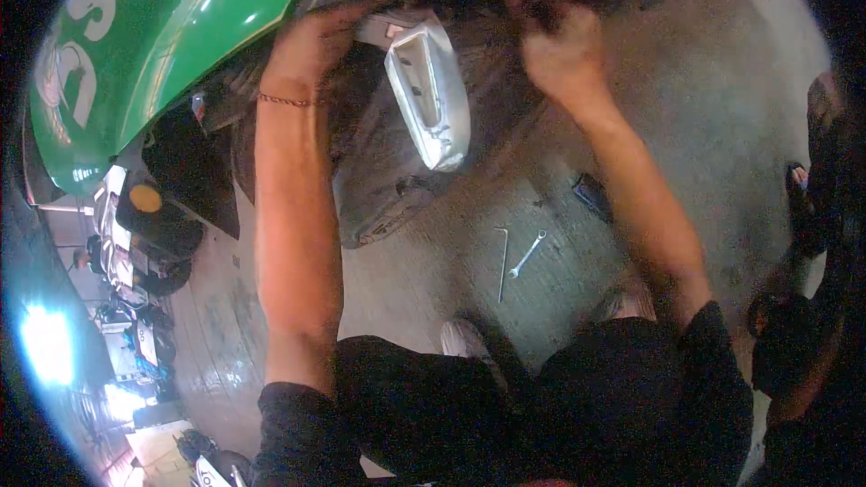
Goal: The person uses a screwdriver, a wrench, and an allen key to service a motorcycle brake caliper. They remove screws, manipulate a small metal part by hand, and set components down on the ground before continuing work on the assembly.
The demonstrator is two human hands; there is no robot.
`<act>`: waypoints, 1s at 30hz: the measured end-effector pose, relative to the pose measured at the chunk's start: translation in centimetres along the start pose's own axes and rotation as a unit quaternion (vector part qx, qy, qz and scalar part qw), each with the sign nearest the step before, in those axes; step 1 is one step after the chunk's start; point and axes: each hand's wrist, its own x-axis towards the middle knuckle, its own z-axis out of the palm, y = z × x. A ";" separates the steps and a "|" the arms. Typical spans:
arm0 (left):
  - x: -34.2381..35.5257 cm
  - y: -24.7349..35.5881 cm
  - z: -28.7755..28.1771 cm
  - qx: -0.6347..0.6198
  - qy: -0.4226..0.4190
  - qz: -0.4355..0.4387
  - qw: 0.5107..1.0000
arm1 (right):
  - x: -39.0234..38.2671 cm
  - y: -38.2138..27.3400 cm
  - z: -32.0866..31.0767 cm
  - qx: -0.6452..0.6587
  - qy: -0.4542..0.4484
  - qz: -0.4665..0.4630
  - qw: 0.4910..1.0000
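While gripped, dusty black panel (469, 63)

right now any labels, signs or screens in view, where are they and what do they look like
Curved glossy green body panel, upper left above the left hand: large white block lettering and a white emblem.
Small round orange sticker, left below the panel, on a black part.
No screens or packages visible.

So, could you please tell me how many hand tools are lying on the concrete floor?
2: a thin bent metal rod and, just right of it, a silver combination spanner, both on the grey concrete floor between the forearms. Others may be hidden under the vehicle.
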 end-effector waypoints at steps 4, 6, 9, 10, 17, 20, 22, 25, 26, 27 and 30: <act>-0.6 0.9 0.8 -0.094 -0.060 0.015 0.994 | -0.3 1.6 -1.2 0.037 0.039 -0.008 0.999; -1.2 1.5 1.3 -0.208 -0.117 0.028 0.971 | -0.8 2.2 -1.5 0.024 0.046 -0.014 0.999; -3.2 1.2 1.6 0.168 0.053 0.151 0.973 | -2.5 1.3 -1.7 0.012 0.006 0.035 0.999; -3.7 1.0 1.0 0.189 0.050 0.127 0.972 | -3.3 1.4 -1.3 0.005 -0.016 0.097 0.995; -3.0 5.2 3.7 0.265 -0.031 0.020 0.963 | -3.9 10.7 -6.3 -0.215 -0.015 -0.100 0.971; -2.0 1.7 4.7 0.238 0.038 0.105 0.965 | -3.7 11.4 -6.1 -0.094 -0.020 0.028 0.995; -2.1 1.4 4.9 0.202 0.097 0.178 0.958 | -3.4 12.5 -6.3 -0.110 -0.041 0.035 0.992; -3.2 2.3 4.1 0.254 0.056 0.073 0.963 | -4.3 10.0 -5.0 -0.084 -0.051 0.134 0.986; -3.5 1.3 3.9 0.244 0.068 0.088 0.963 | -5.1 9.2 -4.0 -0.069 -0.062 0.169 0.981; -3.0 1.1 3.9 0.228 0.080 0.123 0.963 | -4.7 8.7 -4.0 -0.063 -0.057 0.194 0.977; -1.8 1.4 4.6 0.241 0.082 0.183 0.949 | -4.1 8.4 -4.9 -0.103 -0.017 0.088 0.991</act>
